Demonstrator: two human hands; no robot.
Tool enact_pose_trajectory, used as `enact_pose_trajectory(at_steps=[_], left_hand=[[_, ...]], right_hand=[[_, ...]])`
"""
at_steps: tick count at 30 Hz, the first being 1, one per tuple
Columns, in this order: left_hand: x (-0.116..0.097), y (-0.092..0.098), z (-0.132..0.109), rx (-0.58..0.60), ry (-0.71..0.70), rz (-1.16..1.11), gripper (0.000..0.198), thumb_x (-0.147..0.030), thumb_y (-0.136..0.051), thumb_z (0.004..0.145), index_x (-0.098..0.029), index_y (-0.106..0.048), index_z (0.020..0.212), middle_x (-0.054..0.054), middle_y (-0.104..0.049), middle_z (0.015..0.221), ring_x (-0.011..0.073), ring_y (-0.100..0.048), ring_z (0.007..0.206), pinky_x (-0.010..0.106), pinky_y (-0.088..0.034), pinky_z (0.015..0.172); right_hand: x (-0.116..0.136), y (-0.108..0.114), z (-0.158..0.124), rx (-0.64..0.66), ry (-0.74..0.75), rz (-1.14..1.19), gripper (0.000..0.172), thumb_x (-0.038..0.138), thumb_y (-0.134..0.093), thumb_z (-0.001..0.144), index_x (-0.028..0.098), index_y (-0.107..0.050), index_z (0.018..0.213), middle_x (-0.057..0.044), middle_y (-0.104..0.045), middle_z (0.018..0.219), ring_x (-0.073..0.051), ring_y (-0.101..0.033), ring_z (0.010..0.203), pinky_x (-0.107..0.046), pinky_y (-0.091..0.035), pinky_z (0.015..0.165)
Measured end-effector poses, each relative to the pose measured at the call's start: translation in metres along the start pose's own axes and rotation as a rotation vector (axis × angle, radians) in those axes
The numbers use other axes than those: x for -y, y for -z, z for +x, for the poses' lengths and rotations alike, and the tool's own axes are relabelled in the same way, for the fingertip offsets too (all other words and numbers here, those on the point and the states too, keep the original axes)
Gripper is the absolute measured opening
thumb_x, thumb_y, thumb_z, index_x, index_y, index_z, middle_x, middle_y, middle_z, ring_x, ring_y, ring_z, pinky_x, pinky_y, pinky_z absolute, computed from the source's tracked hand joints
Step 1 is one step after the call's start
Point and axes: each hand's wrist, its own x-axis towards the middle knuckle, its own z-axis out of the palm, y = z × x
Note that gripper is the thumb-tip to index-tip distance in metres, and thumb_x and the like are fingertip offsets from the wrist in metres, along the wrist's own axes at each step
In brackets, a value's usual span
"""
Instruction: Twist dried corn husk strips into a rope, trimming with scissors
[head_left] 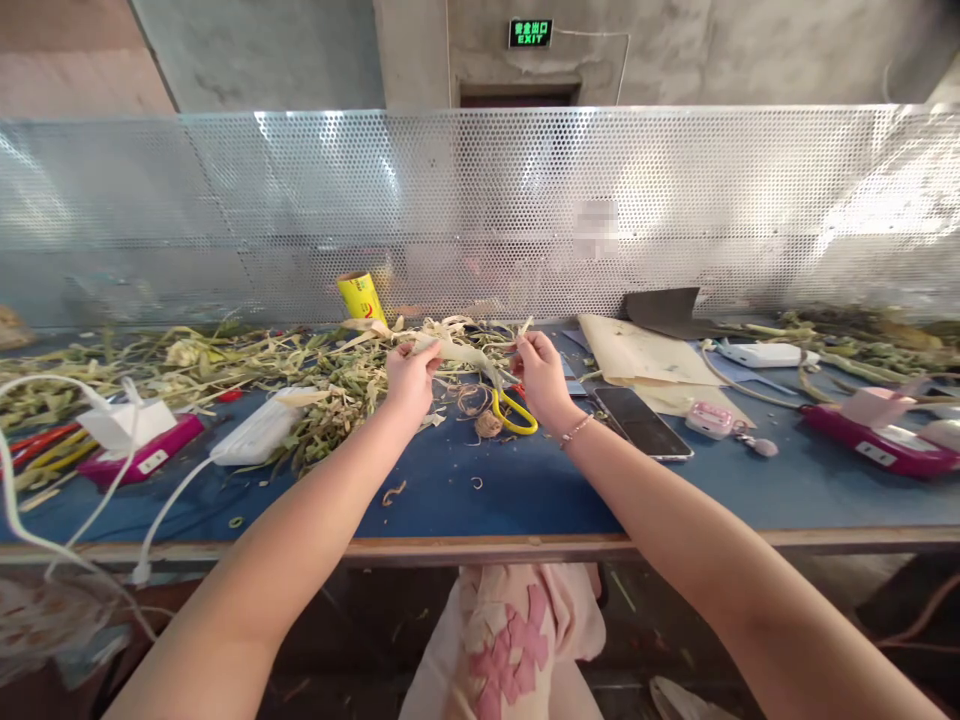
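My left hand (411, 382) pinches a pale, dried leaf strip (466, 353) between thumb and fingers, held over the table. The strip stretches toward my right hand (541, 378), whose thumb and fingers are pressed together. A small pale tip sticks up above those fingers; I cannot tell whether it belongs to the same strip. Below and between the hands lie scissors with yellow handles (517, 418), their blades hidden. Touching them is a small brown ball (488, 425), with thin curled fibres around it. Dried leaves and stalks (337, 400) are heaped behind and beside my left hand.
A smartphone (642, 424), a pink case (709, 420) and beige paper (645, 352) lie right. Magenta power strips (142, 455) with white cables stand at both sides. A yellow tube (361, 298) leans by the perforated metal screen (480, 200). The table's front edge (525, 546) is near.
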Motion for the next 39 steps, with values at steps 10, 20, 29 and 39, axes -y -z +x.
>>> enact_pose_trajectory(at_steps=[10,20,29,39], left_hand=[[-0.018,0.015,0.034,-0.13,-0.135,-0.089,0.033,0.001,-0.059,0.059,-0.019,-0.034,0.067,-0.006,-0.056,0.06,0.0056,-0.058,0.057,0.017,-0.046,0.058],[-0.034,0.029,0.051,-0.353,-0.19,-0.105,0.04,0.005,-0.056,0.06,-0.021,-0.027,0.069,-0.01,-0.048,0.056,0.0024,-0.053,0.051,0.016,-0.047,0.058],[-0.018,0.014,0.029,0.005,-0.039,0.176,0.047,0.005,-0.062,0.056,-0.021,-0.034,0.084,-0.007,-0.052,0.063,0.0056,-0.054,0.049,0.016,-0.042,0.048],[-0.006,0.012,0.01,0.345,-0.041,0.366,0.065,-0.004,-0.071,0.047,-0.023,-0.03,0.094,-0.007,-0.052,0.07,0.0086,-0.056,0.055,0.022,-0.045,0.054]], right_hand=[[0.002,0.044,0.038,-0.331,0.036,0.069,0.021,0.037,-0.042,0.078,0.023,-0.029,0.071,0.006,-0.036,0.061,-0.006,-0.036,0.047,-0.02,-0.035,0.047],[0.012,0.08,0.056,-0.521,0.094,0.159,0.019,0.03,-0.034,0.08,0.023,-0.024,0.065,0.006,-0.029,0.057,-0.007,-0.033,0.044,-0.022,-0.033,0.044],[0.012,0.027,0.023,-0.153,-0.162,0.154,0.015,0.026,-0.052,0.076,0.02,-0.042,0.068,0.003,-0.055,0.067,-0.005,-0.047,0.049,-0.02,-0.042,0.051],[0.021,0.024,0.0,0.634,-0.484,0.01,0.024,0.032,-0.06,0.076,0.019,-0.06,0.096,-0.008,-0.059,0.112,-0.012,-0.058,0.088,-0.025,-0.049,0.071]])
